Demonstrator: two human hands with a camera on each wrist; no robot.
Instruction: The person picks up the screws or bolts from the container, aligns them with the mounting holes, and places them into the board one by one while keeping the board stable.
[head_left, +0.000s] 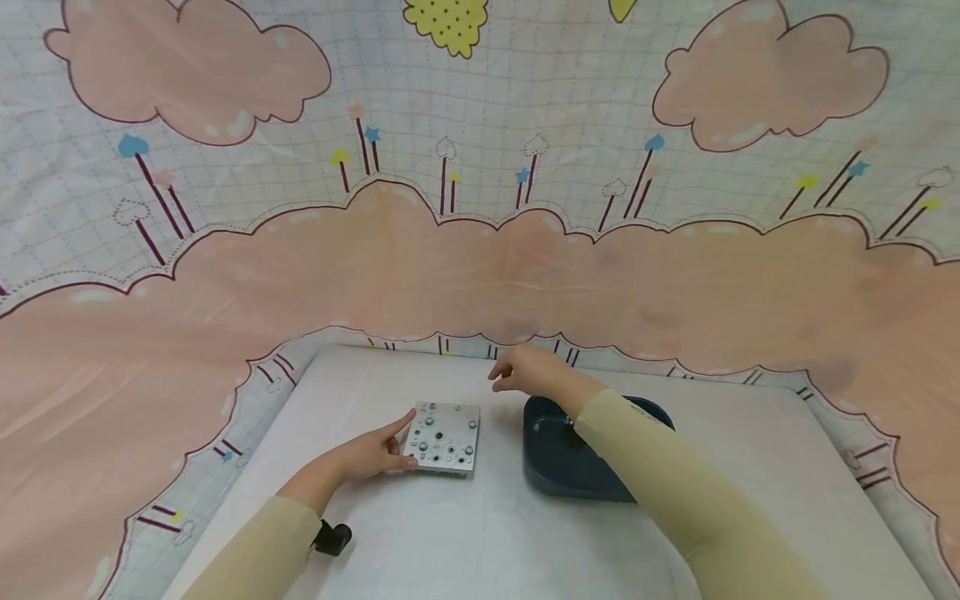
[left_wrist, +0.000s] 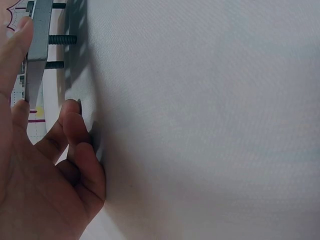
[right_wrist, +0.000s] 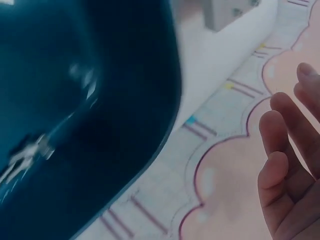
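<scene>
A square silvery metal plate [head_left: 459, 437], dotted with bolts and holes, is on the white table. My left hand [head_left: 367, 452] holds it by its left side, thumb and a finger at the two corners. Seen edge-on in the left wrist view, the plate [left_wrist: 38, 47] has threaded bolts [left_wrist: 62, 39] sticking out of its underside. Above the far left rim of a dark blue tray [head_left: 547, 471] hovers my right hand [head_left: 534, 371], its fingers loosely bent around nothing. Small metal parts [right_wrist: 30, 155], blurred, lie inside the tray in the right wrist view; my forearm hides part of it.
A white cloth covers the table [head_left: 495, 550]. Behind and at both sides hangs a patterned curtain [head_left: 480, 275] with clouds. A black wrist device [head_left: 332, 538] juts out beside the left sleeve.
</scene>
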